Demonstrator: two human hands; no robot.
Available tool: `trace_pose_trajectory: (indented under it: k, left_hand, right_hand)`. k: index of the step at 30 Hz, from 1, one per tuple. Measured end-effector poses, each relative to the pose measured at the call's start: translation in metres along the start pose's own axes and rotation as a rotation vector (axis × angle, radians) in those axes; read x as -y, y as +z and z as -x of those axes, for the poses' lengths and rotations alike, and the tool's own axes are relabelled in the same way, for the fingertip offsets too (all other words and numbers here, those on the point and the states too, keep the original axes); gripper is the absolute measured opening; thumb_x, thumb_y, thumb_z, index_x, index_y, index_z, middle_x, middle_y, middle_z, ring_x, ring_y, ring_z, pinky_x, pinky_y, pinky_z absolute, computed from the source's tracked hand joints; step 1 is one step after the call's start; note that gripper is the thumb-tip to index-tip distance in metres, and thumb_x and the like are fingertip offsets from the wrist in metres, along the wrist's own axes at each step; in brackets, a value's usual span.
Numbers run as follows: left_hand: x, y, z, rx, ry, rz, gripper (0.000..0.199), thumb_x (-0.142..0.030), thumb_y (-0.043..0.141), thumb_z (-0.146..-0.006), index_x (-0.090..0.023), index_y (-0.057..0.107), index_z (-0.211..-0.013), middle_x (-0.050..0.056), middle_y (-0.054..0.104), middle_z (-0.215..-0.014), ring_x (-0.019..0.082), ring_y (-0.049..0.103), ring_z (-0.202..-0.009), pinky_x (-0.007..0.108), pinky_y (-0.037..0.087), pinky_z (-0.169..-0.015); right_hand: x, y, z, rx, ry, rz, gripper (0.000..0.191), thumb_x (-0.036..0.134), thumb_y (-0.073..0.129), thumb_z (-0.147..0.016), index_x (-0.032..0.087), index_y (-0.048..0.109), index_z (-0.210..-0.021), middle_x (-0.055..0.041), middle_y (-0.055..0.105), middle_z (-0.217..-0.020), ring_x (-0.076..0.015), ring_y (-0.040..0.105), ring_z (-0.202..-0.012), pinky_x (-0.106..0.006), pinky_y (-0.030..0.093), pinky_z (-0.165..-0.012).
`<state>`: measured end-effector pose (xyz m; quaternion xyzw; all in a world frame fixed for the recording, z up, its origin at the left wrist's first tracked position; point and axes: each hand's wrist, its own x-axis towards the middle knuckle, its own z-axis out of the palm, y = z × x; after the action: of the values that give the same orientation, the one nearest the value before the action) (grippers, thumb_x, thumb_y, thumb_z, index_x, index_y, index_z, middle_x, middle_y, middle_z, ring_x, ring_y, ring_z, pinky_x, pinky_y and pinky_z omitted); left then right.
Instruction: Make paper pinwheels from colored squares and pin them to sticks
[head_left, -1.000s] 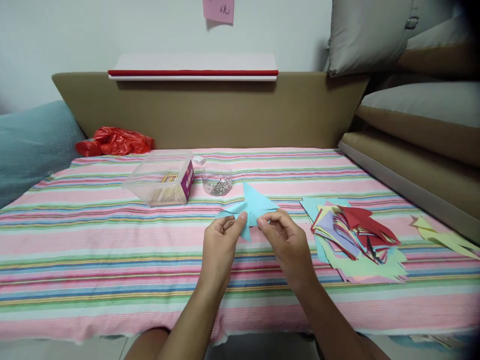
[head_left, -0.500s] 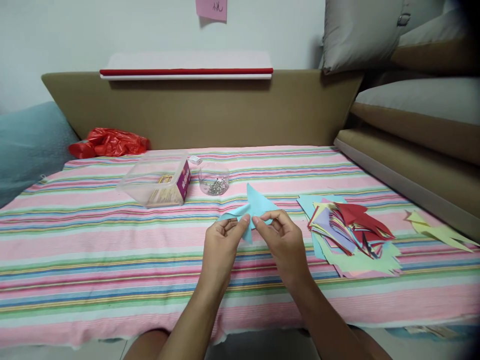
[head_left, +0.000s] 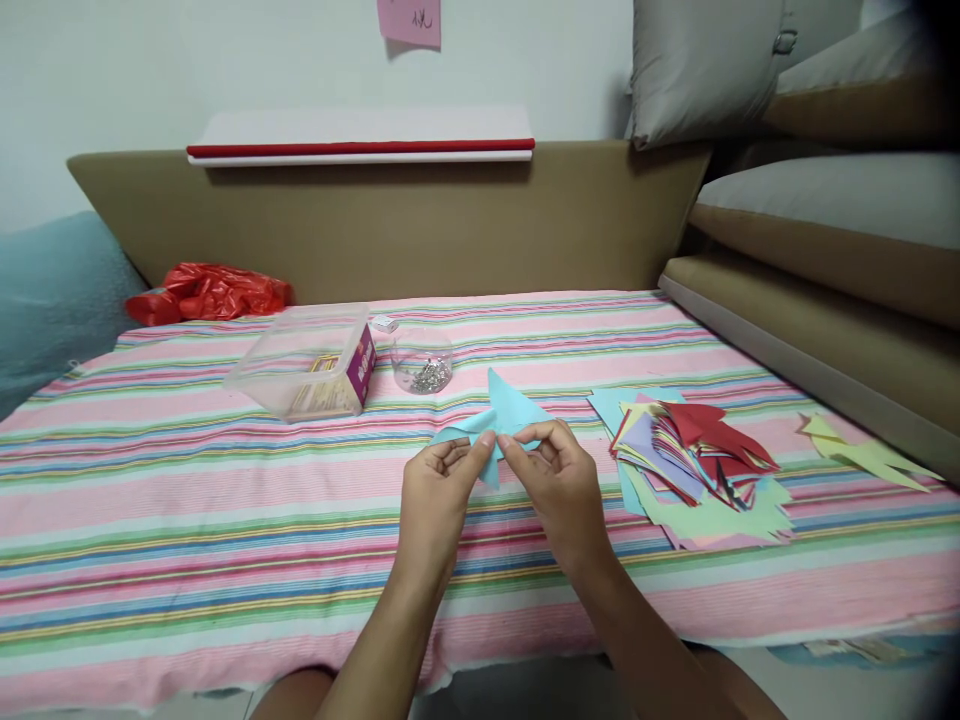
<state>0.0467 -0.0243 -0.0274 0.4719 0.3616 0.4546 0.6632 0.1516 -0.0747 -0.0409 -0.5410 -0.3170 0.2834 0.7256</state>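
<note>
A light-blue sheet of paper [head_left: 514, 407], folded into pointed blades like a pinwheel, is held up in front of me over the striped cloth. My left hand [head_left: 442, 485] pinches it near the middle, thumb on the near side. From the other side my right hand [head_left: 555, 480] pinches the same paper, its thumb and fingertips close to the left thumb. One point stands up, and another hangs down between the thumbs. Fingers behind the paper are partly hidden.
A pile of coloured paper pieces [head_left: 690, 460] lies to the right, with yellow-green cut paper [head_left: 862, 455] beyond it. At left stand a clear plastic box [head_left: 259, 365] with thin sticks and a round clear container [head_left: 409, 350] of small metal pieces. A red plastic bag [head_left: 225, 290] sits behind.
The whole view has shifted slightly, so the scene sits a little further left. Both hands keep their pinch on the blue paper, with almost no movement.
</note>
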Motion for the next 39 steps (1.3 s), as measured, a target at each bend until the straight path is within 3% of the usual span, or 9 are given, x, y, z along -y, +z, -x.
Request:
trace_pose_trajectory:
  k: [7,13,15,18,19,25,30,36,39]
  left_hand:
    - [-0.001,-0.001,0.001,0.017,0.026,-0.036,0.029,-0.038,0.085,-0.073,-0.013,0.074,-0.079,0.006,0.073,-0.081,0.016,0.065,-0.077,0.025,0.051,-0.075]
    - [-0.002,0.002,0.002,-0.028,0.053,-0.070,0.033,-0.040,0.086,-0.072,-0.014,0.066,-0.071,0.000,0.063,-0.068,0.013,0.058,-0.067,0.022,0.045,-0.063]
    - [-0.003,0.001,0.001,-0.027,0.072,-0.092,0.034,-0.042,0.085,-0.073,-0.015,0.065,-0.070,-0.001,0.061,-0.067,0.013,0.057,-0.067,0.023,0.044,-0.062]
    - [-0.007,-0.003,-0.001,-0.002,0.092,-0.126,0.034,-0.044,0.083,-0.074,-0.015,0.065,-0.071,0.001,0.062,-0.070,0.014,0.057,-0.069,0.023,0.043,-0.063]
    - [-0.009,-0.005,-0.002,0.014,0.091,-0.144,0.034,-0.044,0.082,-0.075,-0.015,0.065,-0.071,0.001,0.062,-0.070,0.014,0.057,-0.068,0.023,0.043,-0.063]
    - [-0.017,-0.018,-0.002,0.174,0.028,-0.307,0.040,-0.048,0.081,-0.075,-0.017,0.058,-0.064,-0.003,0.050,-0.059,0.011,0.045,-0.055,0.024,0.033,-0.052]
    - [-0.018,-0.023,-0.003,0.246,0.040,-0.443,0.047,-0.045,0.079,-0.075,-0.020,0.044,-0.056,-0.006,0.031,-0.055,0.009,0.029,-0.049,0.024,0.022,-0.046]
    - [-0.018,-0.025,-0.003,0.255,0.032,-0.478,0.033,-0.037,0.082,-0.074,-0.018,0.058,-0.059,-0.004,0.043,-0.054,0.010,0.036,-0.048,0.023,0.024,-0.044]
    - [-0.021,-0.022,-0.003,0.219,0.043,-0.363,0.022,-0.036,0.083,-0.074,-0.018,0.073,-0.081,0.003,0.067,-0.073,0.016,0.059,-0.063,0.023,0.041,-0.055]
  right_hand:
    - [0.001,0.000,0.000,-0.003,-0.010,-0.016,0.024,0.035,0.080,-0.077,0.021,0.060,-0.078,0.0021,0.056,-0.084,-0.0110,0.060,-0.065,-0.027,0.054,-0.061]
    - [0.001,0.002,0.002,0.010,-0.014,-0.009,0.026,0.036,0.079,-0.077,0.021,0.058,-0.078,0.0010,0.057,-0.089,-0.0111,0.061,-0.065,-0.026,0.053,-0.059]
    - [0.002,0.003,0.002,-0.010,-0.018,-0.052,0.032,0.034,0.081,-0.075,0.023,0.056,-0.091,0.0003,0.060,-0.093,-0.0126,0.064,-0.069,-0.028,0.055,-0.064]
    - [0.004,-0.002,-0.004,-0.092,-0.076,-0.098,0.064,0.032,0.085,-0.067,0.029,0.047,-0.119,-0.0043,0.063,-0.113,-0.0165,0.066,-0.084,-0.031,0.056,-0.072]
    - [0.006,-0.006,-0.006,-0.091,-0.071,-0.089,0.067,0.034,0.085,-0.067,0.029,0.049,-0.123,-0.0058,0.064,-0.118,-0.0178,0.066,-0.088,-0.032,0.056,-0.074]
    - [0.019,-0.028,-0.014,0.338,0.195,-0.037,0.035,0.049,0.074,-0.080,0.021,0.075,-0.099,-0.0051,0.073,-0.100,-0.0242,0.065,-0.096,-0.036,0.051,-0.083]
    - [0.016,-0.031,-0.012,0.404,0.132,0.141,0.021,0.041,0.076,-0.079,0.021,0.077,-0.088,-0.0023,0.070,-0.094,-0.0217,0.064,-0.090,-0.033,0.050,-0.079]
    - [0.013,-0.029,-0.011,0.425,0.172,0.146,0.020,0.039,0.076,-0.079,0.020,0.075,-0.084,-0.0036,0.072,-0.100,-0.0220,0.065,-0.089,-0.033,0.050,-0.077]
    - [0.012,-0.024,-0.009,0.317,0.244,0.013,0.024,0.040,0.077,-0.077,0.019,0.076,-0.089,-0.0023,0.074,-0.090,-0.0214,0.066,-0.085,-0.034,0.049,-0.079]
